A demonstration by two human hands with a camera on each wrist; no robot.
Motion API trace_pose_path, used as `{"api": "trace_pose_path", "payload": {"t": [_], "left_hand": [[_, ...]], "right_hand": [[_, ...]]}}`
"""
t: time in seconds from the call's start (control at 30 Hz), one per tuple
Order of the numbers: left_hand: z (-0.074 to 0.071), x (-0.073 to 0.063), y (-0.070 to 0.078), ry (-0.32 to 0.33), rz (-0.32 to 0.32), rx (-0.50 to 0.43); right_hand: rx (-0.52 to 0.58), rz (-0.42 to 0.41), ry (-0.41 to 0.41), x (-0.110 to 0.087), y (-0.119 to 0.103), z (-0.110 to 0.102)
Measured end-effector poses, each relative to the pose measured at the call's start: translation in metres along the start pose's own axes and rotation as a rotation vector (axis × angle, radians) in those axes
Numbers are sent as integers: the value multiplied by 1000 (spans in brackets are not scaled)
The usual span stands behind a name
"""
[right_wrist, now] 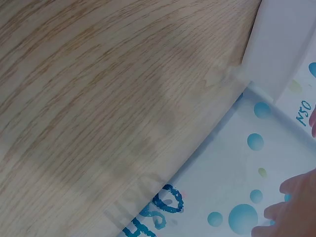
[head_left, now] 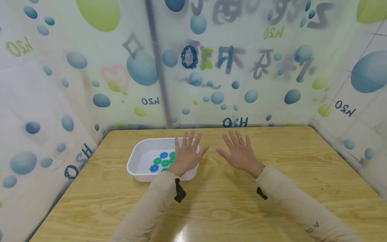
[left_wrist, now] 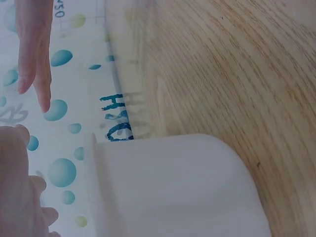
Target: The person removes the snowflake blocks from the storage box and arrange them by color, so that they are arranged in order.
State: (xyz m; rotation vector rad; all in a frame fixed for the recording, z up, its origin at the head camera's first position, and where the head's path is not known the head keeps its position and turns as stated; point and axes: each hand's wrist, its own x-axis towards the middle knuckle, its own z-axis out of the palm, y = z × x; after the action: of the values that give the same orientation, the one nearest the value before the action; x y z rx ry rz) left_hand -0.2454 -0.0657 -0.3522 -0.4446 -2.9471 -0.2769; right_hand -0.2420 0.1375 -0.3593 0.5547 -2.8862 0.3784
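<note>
My left hand (head_left: 186,156) is spread with its fingers straight, held over the right part of a white plastic basin (head_left: 142,144) and hiding some of it. Inside the basin lie several green flower-shaped pieces (head_left: 165,163) and blue flower-shaped pieces (head_left: 154,168). To the right, my right hand (head_left: 241,155) is also spread flat above the bare wood, fingers pointing away from me, holding nothing. The left wrist view shows the outer wall of the basin (left_wrist: 173,182) close below the left hand (left_wrist: 17,182). Fingers of the right hand (right_wrist: 294,207) show at the edge of the right wrist view.
The wooden table (head_left: 287,151) reaches to a hanging sheet (head_left: 196,94) printed with bubbles and letters, which closes off the back and both sides. Dark straps sit at both sleeve cuffs.
</note>
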Motion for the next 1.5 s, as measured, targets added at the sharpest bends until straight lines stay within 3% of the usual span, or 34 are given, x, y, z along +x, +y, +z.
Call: {"api": "trace_pose_path", "payload": {"t": [0.23, 0.63, 0.73, 0.87, 1.03, 1.27, 1.5], "left_hand": [[-3, -1, -7, -14, -30, 26], [-16, -12, -26, -9, -33, -35], [-22, -16, -34, 17, -31, -33], [-27, -20, -46, 69, -24, -17], [-33, -26, -61, 81, -43, 2], [-39, -38, -86, 139, -53, -28], [-46, -52, -113, 195, -74, -91]], "right_hand": [[14, -1, -7, -1, -2, -1], [25, -18, -3, -3, -5, 0], [29, -23, -5, -2, -7, -2], [31, -35, -2, 1, -10, -5], [39, -52, 8, 4, -14, -8], [69, -93, 30, 9, -21, -10], [123, -204, 158, 16, -28, -8]]}}
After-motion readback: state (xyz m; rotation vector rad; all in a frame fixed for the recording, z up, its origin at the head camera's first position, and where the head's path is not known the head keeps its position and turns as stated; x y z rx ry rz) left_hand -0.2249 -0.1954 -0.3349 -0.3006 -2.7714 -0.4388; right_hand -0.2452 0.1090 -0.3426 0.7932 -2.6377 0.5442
